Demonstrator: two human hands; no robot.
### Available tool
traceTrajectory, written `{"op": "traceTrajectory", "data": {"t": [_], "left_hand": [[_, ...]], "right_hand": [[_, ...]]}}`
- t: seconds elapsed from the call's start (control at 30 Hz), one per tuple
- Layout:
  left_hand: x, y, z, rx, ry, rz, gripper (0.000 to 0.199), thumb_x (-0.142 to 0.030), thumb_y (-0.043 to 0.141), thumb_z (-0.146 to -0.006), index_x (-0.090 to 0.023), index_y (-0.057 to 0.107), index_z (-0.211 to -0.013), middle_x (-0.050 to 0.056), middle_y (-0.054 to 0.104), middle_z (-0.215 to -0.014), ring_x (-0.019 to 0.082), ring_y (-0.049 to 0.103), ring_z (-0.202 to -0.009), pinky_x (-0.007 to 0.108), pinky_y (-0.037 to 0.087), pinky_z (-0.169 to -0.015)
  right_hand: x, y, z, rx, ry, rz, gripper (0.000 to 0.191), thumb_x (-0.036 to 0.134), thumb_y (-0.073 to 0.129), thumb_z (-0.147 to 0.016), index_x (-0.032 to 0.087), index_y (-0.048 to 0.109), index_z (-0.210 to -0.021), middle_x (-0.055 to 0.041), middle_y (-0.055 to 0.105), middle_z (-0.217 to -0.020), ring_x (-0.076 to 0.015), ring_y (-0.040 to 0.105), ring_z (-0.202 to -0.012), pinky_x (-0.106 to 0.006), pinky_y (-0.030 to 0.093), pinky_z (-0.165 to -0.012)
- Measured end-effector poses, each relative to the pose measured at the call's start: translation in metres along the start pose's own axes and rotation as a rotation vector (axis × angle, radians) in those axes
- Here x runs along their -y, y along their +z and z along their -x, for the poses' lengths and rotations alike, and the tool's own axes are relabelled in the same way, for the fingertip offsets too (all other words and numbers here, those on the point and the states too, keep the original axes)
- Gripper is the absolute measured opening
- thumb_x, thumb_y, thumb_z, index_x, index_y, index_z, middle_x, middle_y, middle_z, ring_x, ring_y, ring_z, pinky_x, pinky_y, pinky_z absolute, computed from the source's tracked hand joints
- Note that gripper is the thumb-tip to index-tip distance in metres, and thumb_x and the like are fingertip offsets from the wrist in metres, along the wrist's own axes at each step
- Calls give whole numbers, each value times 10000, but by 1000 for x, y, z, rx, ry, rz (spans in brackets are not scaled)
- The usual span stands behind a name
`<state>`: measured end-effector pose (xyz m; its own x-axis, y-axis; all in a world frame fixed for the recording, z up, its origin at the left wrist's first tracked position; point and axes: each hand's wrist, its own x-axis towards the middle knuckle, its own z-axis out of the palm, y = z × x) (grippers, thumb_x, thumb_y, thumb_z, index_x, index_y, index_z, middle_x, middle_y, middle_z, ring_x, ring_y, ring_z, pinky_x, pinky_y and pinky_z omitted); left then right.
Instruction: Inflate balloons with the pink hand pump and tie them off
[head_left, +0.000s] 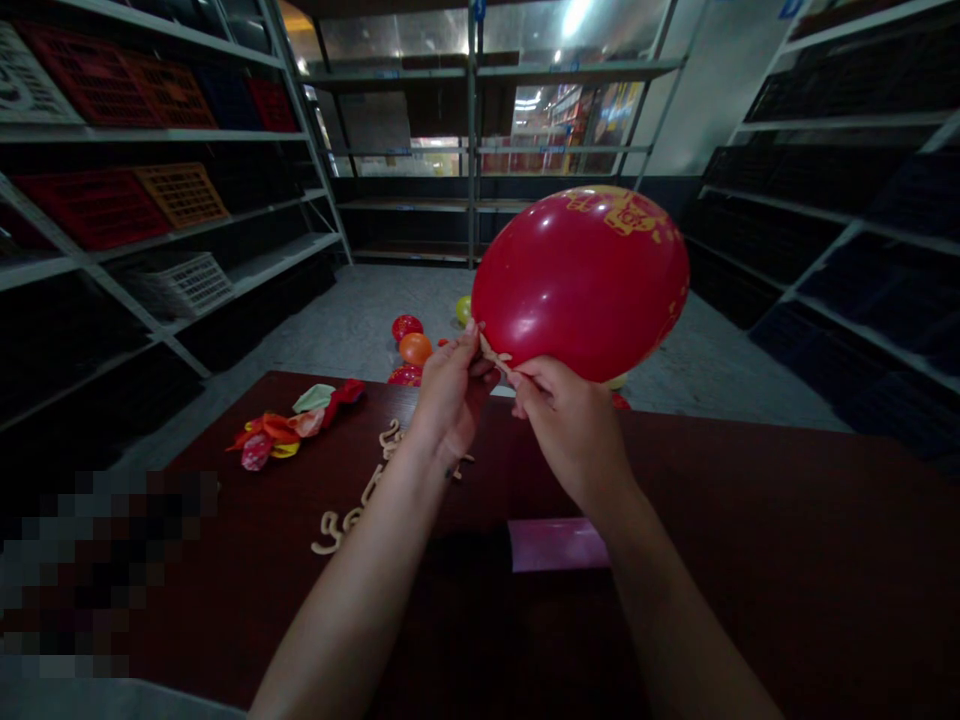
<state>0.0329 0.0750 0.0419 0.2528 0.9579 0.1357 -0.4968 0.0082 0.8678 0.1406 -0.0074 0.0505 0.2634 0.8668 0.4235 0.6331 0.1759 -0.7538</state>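
Observation:
An inflated red balloon (577,285) with yellow printing is held up above the far edge of the table. My left hand (454,385) is closed at the balloon's lower left, its fingertips pinching around the neck, which they mostly hide. A tan rubber band (493,355) stretches between my two hands against the balloon. My right hand (566,420) pinches its near end, thumb against forefinger. Several curled tan bands (371,485) lie on the table beside my left forearm. Deflated balloons (292,428) in mixed colours form a pile farther left.
The dark brown table (750,530) spans the foreground, with a pink sheet-like piece (559,545) near my right forearm. Beyond it, an orange balloon (415,349), a red one (406,328) and a yellow-green one (463,310) rest on the floor. Shelves with crates (180,195) line the room.

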Motion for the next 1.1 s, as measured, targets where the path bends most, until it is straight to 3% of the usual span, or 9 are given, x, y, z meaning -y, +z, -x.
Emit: {"op": "traceTrajectory", "data": {"t": [0.27,0.53,0.73,1.1], "left_hand": [[3,19,9,82,95,-42,156,-329,680,-927,-203,598,-884,1,612,-743,110,586,-661,257,518,-675],[14,13,8,78,259,-202,193,-345,733,-886,-198,623,-826,4,636,-753,101,564,-641,235,465,-604],[9,3,1,161,189,-248,281,-400,732,-891,-183,584,-789,-19,599,-631,81,511,-500,226,434,-509],[7,-6,-8,4,128,-116,358,-448,710,-899,-177,531,-747,-19,588,-621,83,558,-480,217,489,-513]], "right_hand": [[-4,-8,-5,-76,35,-213,198,386,584,-915,216,680,-880,23,653,-605,-156,661,-593,-307,527,-652],[-5,-10,-4,-22,33,-315,188,391,590,-920,220,667,-905,39,630,-607,-145,635,-571,-303,521,-637],[-13,-10,-8,-7,62,-293,178,381,584,-912,228,664,-871,40,626,-592,-149,640,-566,-303,521,-640],[-27,-13,-12,196,51,-144,206,337,523,-930,242,676,-830,26,645,-577,-165,672,-586,-299,508,-638]]}}
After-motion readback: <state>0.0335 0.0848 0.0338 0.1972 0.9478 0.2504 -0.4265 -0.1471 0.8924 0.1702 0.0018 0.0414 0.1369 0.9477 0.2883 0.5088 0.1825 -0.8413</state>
